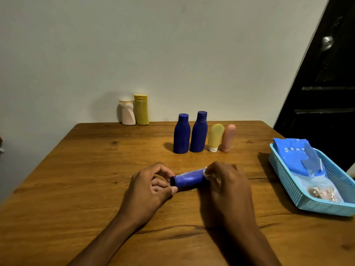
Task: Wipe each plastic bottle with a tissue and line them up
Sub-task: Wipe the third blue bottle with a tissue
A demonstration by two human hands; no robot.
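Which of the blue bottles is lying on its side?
The blue plastic bottle held between the left hand and right hand; the two other blue bottles stand upright behind.

Single head cam, wide-angle, looks fwd and down, close over wooden table (76, 179).

- brown wooden table (80, 169), warm tone, darker grain streaks and a few knots
- small blue plastic bottle lying on its side (189, 179), deep blue with a black end
- two upright blue plastic bottles (181, 135) (198, 133), same deep blue all over
- yellow plastic tube (215, 137) with a white cap
- pinkish plastic tube (228, 138)
- white bottle (127, 113), yellowish band
- mustard yellow bottle (141, 110)
- light blue perforated plastic basket (288, 181) holding a blue packet (295, 154)
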